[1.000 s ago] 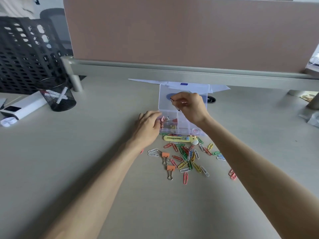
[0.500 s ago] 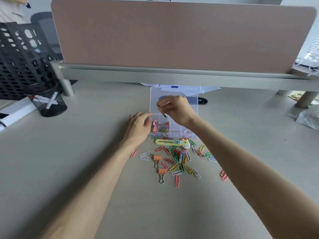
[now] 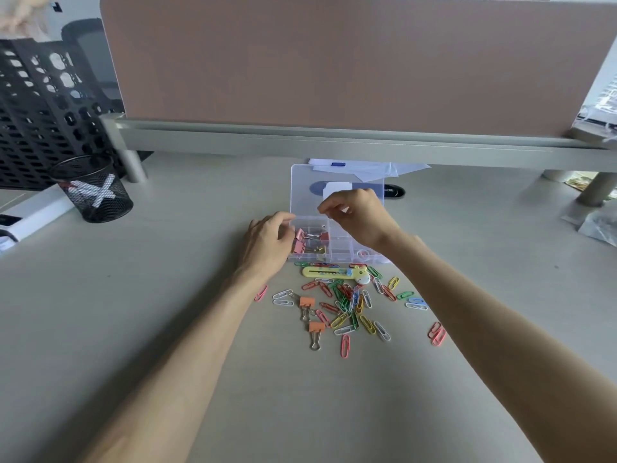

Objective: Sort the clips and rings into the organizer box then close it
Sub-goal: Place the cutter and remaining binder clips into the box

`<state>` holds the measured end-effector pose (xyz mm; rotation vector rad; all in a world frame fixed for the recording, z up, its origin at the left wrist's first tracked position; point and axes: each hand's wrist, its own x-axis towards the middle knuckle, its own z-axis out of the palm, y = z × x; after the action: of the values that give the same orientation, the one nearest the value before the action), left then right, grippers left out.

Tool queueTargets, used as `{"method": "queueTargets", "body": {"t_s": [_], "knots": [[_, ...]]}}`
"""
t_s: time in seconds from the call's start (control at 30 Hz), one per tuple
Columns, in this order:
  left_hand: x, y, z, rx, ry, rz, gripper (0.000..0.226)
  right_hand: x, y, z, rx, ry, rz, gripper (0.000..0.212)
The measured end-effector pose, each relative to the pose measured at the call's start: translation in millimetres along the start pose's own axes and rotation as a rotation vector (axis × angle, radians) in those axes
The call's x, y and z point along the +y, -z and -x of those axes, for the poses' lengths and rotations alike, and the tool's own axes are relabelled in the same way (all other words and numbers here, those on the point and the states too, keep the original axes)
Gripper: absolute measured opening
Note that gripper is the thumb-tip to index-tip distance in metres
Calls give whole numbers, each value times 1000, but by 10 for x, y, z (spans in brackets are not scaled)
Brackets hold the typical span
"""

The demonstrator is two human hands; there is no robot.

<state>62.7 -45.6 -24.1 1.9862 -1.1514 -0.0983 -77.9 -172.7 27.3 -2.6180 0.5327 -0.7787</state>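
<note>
My left hand grips the open box; right hand pinched, contents unclear. Some binder clips sorted; paper clips unsorted mid-desk.

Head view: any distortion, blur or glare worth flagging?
Head view: wide-angle bowing curves the grey rail; head view is soft throughout, with the right hand smeared; its upper right corner is blown out; the organizer box shows no glare, and shadows are faint.

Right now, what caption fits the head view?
Left hand and right hand at an open clear plastic organizer box, coloured paper clips scattered nearer.
</note>
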Motion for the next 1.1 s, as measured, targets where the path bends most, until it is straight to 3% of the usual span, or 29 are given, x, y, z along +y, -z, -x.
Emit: {"method": "queueTargets", "body": {"t_s": [0.23, 0.37, 0.57, 1.1], "knots": [[128, 110, 143, 4, -17, -18, 29, -65, 148, 415, 18, 1, -20, 19], [270, 196, 331, 77, -250, -111, 22, -129, 217, 680, -16, -48, -18, 17], [396, 181, 585, -82, -523, -176, 13, -154, 272, 953, -168, -13, 106, 12], [552, 256, 552, -341, -321, -381, 19, -150, 287, 901, -309, -91, 185, 26]]}}
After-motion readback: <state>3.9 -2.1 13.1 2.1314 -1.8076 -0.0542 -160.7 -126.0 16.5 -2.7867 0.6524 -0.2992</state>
